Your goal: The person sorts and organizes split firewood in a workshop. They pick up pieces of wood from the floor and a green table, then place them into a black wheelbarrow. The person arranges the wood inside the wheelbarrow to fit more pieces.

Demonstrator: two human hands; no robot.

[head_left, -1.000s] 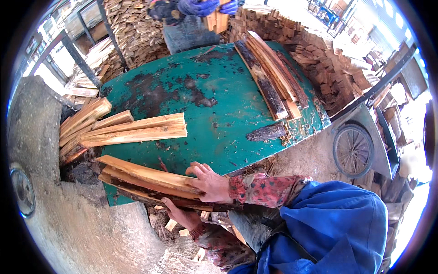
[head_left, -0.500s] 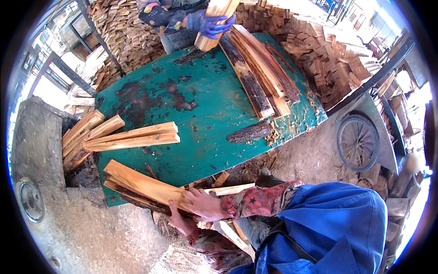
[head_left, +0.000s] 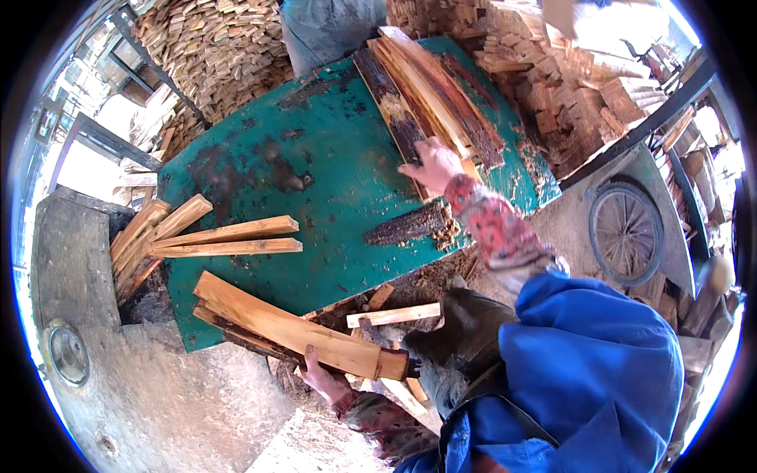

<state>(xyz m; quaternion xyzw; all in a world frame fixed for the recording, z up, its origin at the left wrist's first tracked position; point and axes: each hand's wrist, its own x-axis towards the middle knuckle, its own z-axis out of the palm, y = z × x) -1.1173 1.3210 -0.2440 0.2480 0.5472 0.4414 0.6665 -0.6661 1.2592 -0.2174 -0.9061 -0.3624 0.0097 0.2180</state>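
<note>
Two stacked split wood planks (head_left: 300, 327), pale on top and dark with bark beneath, lie across the near left corner of the green table (head_left: 315, 276). My left hand (head_left: 325, 380) grips their lower edge, thumb upward and fingers hidden underneath. Across the table, my right hand (head_left: 435, 167) reaches onto a long dark bark-edged plank (head_left: 394, 110). Its fingers are apart over that plank's near end. Beside it lie several long pale and reddish planks (head_left: 441, 98). A loose bark piece (head_left: 406, 225) sits just below my right hand.
Several narrow split sticks (head_left: 229, 236) rest at the table's left edge. A short pale stick (head_left: 394, 315) lies below the near edge. Stacked firewood (head_left: 213, 39) rises behind; a spoked wheel (head_left: 627, 232) stands at right. A person's grey-clad leg (head_left: 331, 31) is at the far edge.
My right hand has left the near planks and moved up and right to the bark-edged plank. My left hand stays on the near planks. The other person's gloved hand and wood block have left view.
</note>
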